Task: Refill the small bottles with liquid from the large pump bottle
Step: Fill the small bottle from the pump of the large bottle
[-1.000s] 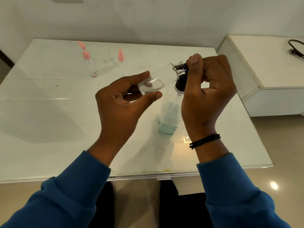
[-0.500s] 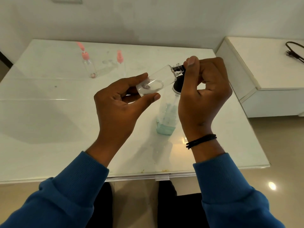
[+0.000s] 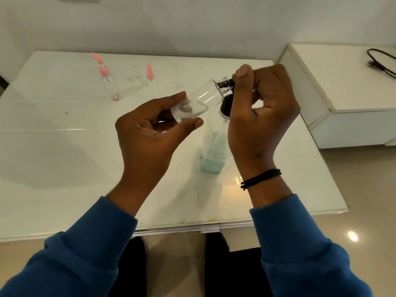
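My left hand [image 3: 145, 133] grips the base of a small clear bottle [image 3: 199, 99], tilted with its neck up and to the right. That neck meets the black nozzle [image 3: 225, 82] of the large pump bottle [image 3: 214, 146], which stands on the table with a little blue-green liquid at its bottom. My right hand [image 3: 257, 116] is closed over the pump head, thumb on top; the head itself is mostly hidden. Two more small clear bottles with pink caps stand far left, one [image 3: 108, 82] beside the other [image 3: 151, 77].
The white glossy table [image 3: 64, 146] ends close to my body at its front edge. A white side cabinet [image 3: 342, 93] stands at the right with a black cable [image 3: 381, 63] on it. Tiled floor lies beyond the table's right edge.
Both hands and the small bottle hold nearly the same pose; the view has shifted slightly. No clear change in the liquid shows.
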`<act>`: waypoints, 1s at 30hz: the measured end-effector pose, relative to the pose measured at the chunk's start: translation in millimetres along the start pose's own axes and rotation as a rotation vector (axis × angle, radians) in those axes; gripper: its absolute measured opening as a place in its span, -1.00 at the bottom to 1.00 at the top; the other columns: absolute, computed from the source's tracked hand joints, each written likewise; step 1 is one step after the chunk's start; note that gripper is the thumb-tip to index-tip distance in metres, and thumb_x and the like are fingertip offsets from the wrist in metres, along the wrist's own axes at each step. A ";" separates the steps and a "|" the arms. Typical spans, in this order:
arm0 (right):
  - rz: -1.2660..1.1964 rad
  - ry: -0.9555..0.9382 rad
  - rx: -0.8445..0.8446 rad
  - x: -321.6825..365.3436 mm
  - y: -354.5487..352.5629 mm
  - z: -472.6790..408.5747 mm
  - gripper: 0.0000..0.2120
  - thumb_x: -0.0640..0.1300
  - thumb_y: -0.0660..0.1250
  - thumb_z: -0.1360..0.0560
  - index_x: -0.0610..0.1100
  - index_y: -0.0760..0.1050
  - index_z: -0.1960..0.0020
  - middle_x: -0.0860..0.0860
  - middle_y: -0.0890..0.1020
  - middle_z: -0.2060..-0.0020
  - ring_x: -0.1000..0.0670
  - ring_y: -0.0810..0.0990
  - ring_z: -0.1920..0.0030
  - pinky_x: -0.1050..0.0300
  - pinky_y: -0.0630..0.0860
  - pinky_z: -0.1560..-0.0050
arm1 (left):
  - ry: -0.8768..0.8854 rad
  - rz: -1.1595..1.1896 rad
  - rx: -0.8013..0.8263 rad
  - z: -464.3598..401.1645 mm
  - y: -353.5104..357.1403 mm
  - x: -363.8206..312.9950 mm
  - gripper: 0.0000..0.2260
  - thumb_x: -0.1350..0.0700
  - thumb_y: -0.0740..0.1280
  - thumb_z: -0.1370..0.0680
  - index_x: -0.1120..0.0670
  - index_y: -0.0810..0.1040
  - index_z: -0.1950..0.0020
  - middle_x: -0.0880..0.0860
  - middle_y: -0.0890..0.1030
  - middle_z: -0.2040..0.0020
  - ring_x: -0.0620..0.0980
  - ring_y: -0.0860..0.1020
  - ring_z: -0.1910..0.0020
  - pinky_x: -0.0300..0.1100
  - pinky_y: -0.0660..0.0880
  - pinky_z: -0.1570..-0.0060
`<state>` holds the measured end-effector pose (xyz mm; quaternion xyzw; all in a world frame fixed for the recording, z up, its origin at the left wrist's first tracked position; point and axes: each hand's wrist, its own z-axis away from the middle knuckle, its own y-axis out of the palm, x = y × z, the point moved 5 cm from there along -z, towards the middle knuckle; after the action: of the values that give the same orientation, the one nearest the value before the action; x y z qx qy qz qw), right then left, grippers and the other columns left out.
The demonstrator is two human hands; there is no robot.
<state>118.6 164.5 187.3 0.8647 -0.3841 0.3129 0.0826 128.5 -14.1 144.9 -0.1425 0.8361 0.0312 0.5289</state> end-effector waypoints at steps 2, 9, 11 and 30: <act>0.004 -0.013 -0.012 0.4 -1.3 -3.2 -0.70 -0.25 0.33 -0.59 -0.28 0.56 0.30 0.00 0.51 0.33 -0.04 0.47 0.34 0.01 0.40 0.34 | 0.007 0.002 0.002 -0.7 0.9 -1.7 -0.59 0.18 0.62 -0.42 0.19 0.65 -0.24 0.06 0.70 -0.13 -0.04 0.70 -0.08 -0.15 0.66 -0.06; -0.010 0.013 -0.007 -1.4 0.7 4.6 -0.72 -0.28 0.33 -0.60 -0.28 0.56 0.29 0.03 0.49 0.30 0.08 0.43 0.29 0.13 0.37 0.35 | 0.006 -0.013 -0.002 -0.3 -1.2 -0.6 -0.60 0.18 0.61 -0.42 0.18 0.65 -0.24 0.04 0.70 -0.12 -0.05 0.70 -0.08 -0.15 0.66 -0.04; -0.003 -0.003 -0.007 -0.2 0.3 1.3 -0.71 -0.26 0.33 -0.60 -0.28 0.56 0.29 0.04 0.50 0.31 0.01 0.46 0.31 0.05 0.39 0.35 | 0.009 -0.011 -0.002 -0.7 -0.7 -0.7 -0.60 0.19 0.61 -0.43 0.19 0.65 -0.24 0.05 0.70 -0.13 -0.05 0.70 -0.08 -0.15 0.66 -0.04; 0.019 -0.015 -0.030 -0.1 -1.2 2.1 -0.72 -0.26 0.33 -0.60 -0.27 0.57 0.29 0.05 0.50 0.30 -0.05 0.48 0.32 -0.06 0.41 0.35 | -0.008 -0.006 -0.004 0.1 -0.1 -0.6 -0.60 0.18 0.62 -0.42 0.18 0.65 -0.23 0.05 0.70 -0.13 -0.04 0.70 -0.08 -0.11 0.67 -0.05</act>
<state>120.4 164.6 185.8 0.8619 -0.3976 0.3015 0.0899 128.9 -14.1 145.4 -0.1460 0.8334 0.0318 0.5321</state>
